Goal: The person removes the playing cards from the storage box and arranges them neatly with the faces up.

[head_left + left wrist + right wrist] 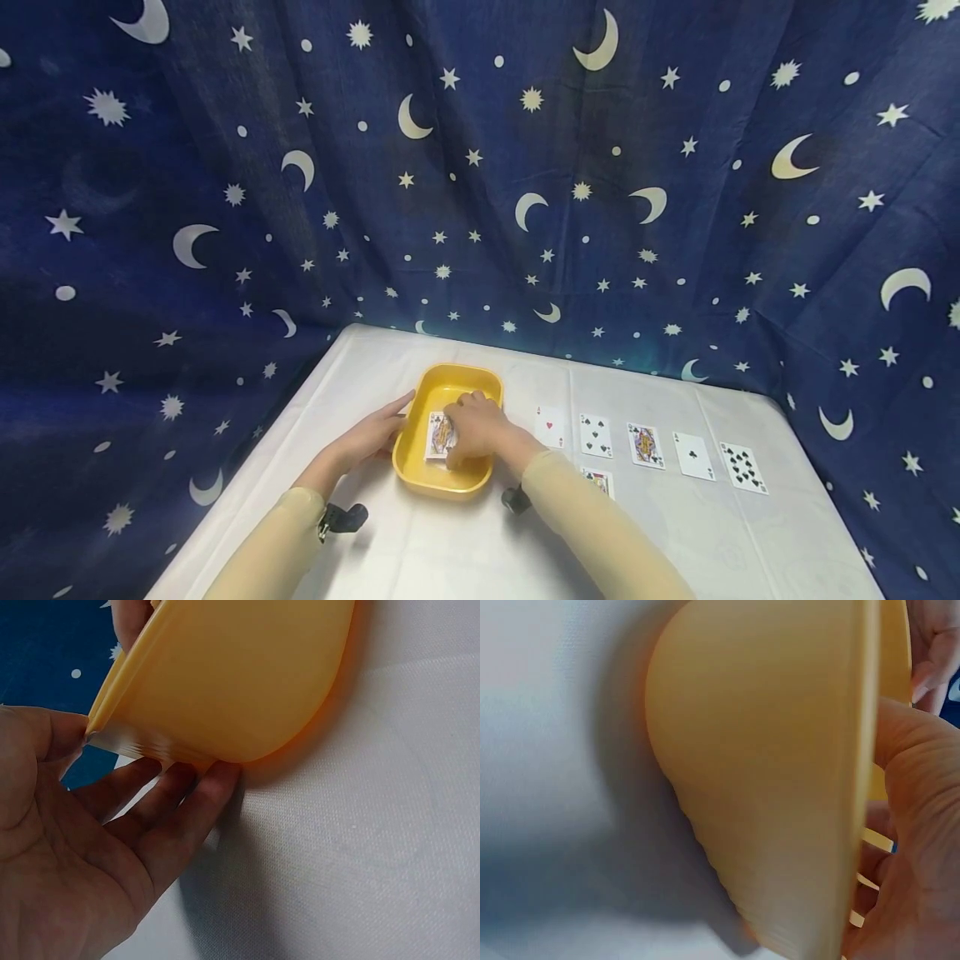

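Note:
A yellow plastic tub point(442, 492) with rounded corners stands on the table. Inside it lies a small stack of playing cards point(438, 435), with a face card on top. My right hand point(477, 429) reaches into the tub over the right part of the stack, fingers and thumb curled at the cards' edges. In the right wrist view the tub's wall hides the cards and most of the fingertips. My left hand point(375, 437) is at the tub's left side. In the left wrist view its extended fingers point(202, 810) touch the outer wall, with one digit at the rim.
To the right is a row of face-up cards: an ace of hearts point(550, 427), a black number card point(596, 436), a face card point(646, 445), an ace of clubs point(693, 456) and a black number card point(743, 467). Another face card point(600, 479) is partly behind the right forearm.

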The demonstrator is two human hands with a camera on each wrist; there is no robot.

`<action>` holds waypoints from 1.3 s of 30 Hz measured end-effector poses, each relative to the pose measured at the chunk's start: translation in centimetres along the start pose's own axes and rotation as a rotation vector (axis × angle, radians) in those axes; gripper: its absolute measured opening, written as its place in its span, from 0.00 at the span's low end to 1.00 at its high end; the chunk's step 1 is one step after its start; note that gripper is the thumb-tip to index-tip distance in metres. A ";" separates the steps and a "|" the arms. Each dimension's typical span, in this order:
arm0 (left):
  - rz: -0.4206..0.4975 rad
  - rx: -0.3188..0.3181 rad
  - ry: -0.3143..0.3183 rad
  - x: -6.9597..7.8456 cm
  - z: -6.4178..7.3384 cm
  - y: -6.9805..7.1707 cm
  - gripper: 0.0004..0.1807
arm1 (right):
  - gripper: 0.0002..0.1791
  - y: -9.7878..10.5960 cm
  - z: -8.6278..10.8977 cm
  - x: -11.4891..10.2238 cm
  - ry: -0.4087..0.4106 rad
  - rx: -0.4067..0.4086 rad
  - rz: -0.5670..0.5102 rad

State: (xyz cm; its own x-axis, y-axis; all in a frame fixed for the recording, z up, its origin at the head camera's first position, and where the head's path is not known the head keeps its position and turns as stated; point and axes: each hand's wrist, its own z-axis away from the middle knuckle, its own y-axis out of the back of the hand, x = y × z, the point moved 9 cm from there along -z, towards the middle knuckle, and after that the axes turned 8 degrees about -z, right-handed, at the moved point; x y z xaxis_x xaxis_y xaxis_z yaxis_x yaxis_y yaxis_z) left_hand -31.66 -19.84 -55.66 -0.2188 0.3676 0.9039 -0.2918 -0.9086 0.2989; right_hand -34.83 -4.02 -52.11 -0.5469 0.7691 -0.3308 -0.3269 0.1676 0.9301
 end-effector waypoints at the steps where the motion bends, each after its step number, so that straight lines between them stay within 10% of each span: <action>1: 0.004 0.000 -0.002 0.0 0.0 0.0 0.34 | 0.50 0.3 0.1 0.0 0.003 0.004 -0.001; 19: -0.059 0.013 0.029 -0.1 0.0 -0.1 0.34 | 0.56 6.9 5.2 1.7 0.072 0.139 -0.063; 39: -0.083 0.002 0.024 0.1 0.2 0.0 0.33 | 0.51 9.6 14.4 11.7 -0.083 0.219 -0.106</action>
State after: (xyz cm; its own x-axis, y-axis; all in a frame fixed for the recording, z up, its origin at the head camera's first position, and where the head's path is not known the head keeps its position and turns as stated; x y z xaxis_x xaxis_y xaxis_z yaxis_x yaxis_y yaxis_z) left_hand -31.46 -19.81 -55.48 -0.2163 0.4461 0.8684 -0.3079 -0.8753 0.3729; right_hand -33.22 15.44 -44.78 -0.4508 0.7864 -0.4222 -0.1993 0.3724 0.9064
